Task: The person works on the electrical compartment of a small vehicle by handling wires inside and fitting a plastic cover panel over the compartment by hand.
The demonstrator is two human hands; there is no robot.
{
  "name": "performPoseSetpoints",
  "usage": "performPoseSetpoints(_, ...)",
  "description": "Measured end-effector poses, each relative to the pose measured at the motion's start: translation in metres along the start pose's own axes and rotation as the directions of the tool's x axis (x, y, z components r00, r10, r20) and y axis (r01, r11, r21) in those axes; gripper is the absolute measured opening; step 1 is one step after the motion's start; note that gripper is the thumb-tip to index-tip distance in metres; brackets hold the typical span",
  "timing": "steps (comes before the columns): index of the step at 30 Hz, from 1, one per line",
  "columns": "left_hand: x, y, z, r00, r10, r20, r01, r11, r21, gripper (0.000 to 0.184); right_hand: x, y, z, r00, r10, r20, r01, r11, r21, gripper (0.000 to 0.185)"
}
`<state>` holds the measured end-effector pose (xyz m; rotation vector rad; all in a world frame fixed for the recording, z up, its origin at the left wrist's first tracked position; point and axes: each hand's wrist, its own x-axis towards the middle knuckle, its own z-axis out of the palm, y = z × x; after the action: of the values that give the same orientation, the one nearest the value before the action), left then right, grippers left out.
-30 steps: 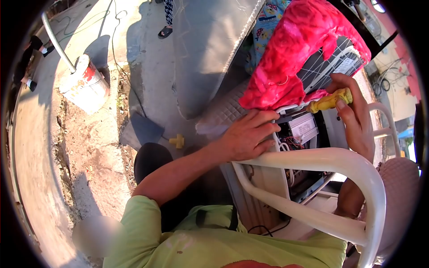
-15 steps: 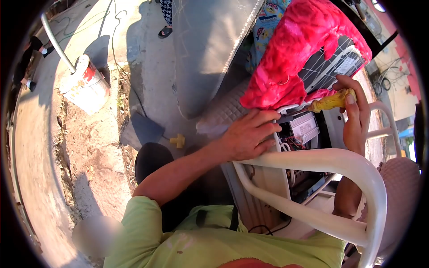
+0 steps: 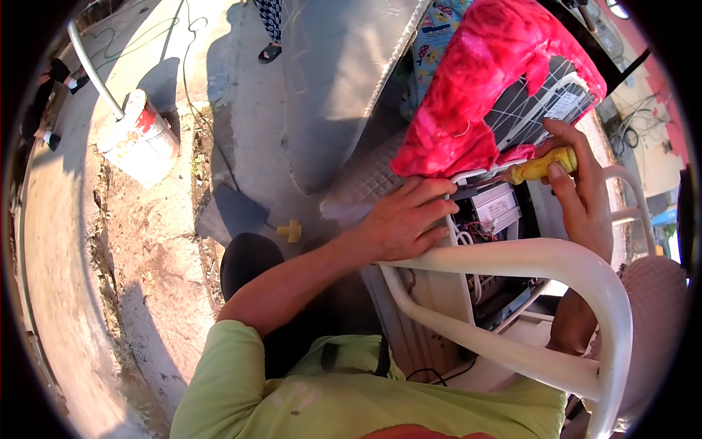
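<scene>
My right hand (image 3: 581,196) grips a screwdriver (image 3: 541,167) by its yellow handle, thumb on one side and index finger lifted off. The shaft points left, towards the fingertips of my left hand (image 3: 413,218). Those fingers curl at the edge of an opened white housing (image 3: 431,289), near a small dark part; whether they pinch it is hidden. Inside the housing sit a silver metal box (image 3: 497,208) with a label and several thin wires (image 3: 482,233). A thick cream-coloured tubular rail (image 3: 526,256) crosses in front of my right forearm.
A pink-red cloth (image 3: 468,88) drapes over a wire basket (image 3: 541,102) beyond the housing. A large grey cover (image 3: 344,80) stands beside it. On the ground are a paint-stained bucket (image 3: 142,143) holding a pole and a yellow object (image 3: 290,231). Two other people's feet show farther off.
My right hand has turned slightly, and the screwdriver handle has shifted a little left and down. My left hand stays at nearly the same place.
</scene>
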<state>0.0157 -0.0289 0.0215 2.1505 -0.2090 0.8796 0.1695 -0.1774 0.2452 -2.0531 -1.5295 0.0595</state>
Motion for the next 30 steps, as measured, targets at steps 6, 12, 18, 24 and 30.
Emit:
performPoseSetpoints(6,0.001,0.001,0.0,1.0,0.027,-0.013,-0.027,1.0,0.006,0.041,0.007,-0.005,0.001,0.939,0.344,-0.014,-0.332,0.893,-0.303,0.03)
performPoseSetpoints(12,-0.001,0.001,0.0,1.0,0.019,-0.006,-0.019,1.0,0.006,0.043,-0.001,-0.007,0.011,0.994,0.095,-0.054,-0.088,0.989,0.123,0.031)
performPoseSetpoints(18,-0.001,-0.001,0.001,1.0,0.008,0.004,-0.008,1.0,-0.012,0.043,0.013,0.042,0.016,0.969,-0.246,0.0,0.206,0.812,0.547,0.019)
performPoseSetpoints(24,0.001,-0.004,0.001,1.0,0.019,0.004,-0.019,1.0,-0.005,0.044,0.029,0.067,0.046,0.947,-0.313,-0.075,0.179,0.318,0.931,0.02)
performPoseSetpoints(30,-0.001,-0.003,0.003,1.0,0.002,0.003,-0.002,1.0,-0.007,0.044,0.029,0.063,0.059,0.964,-0.072,-0.255,0.265,0.303,0.916,0.023)
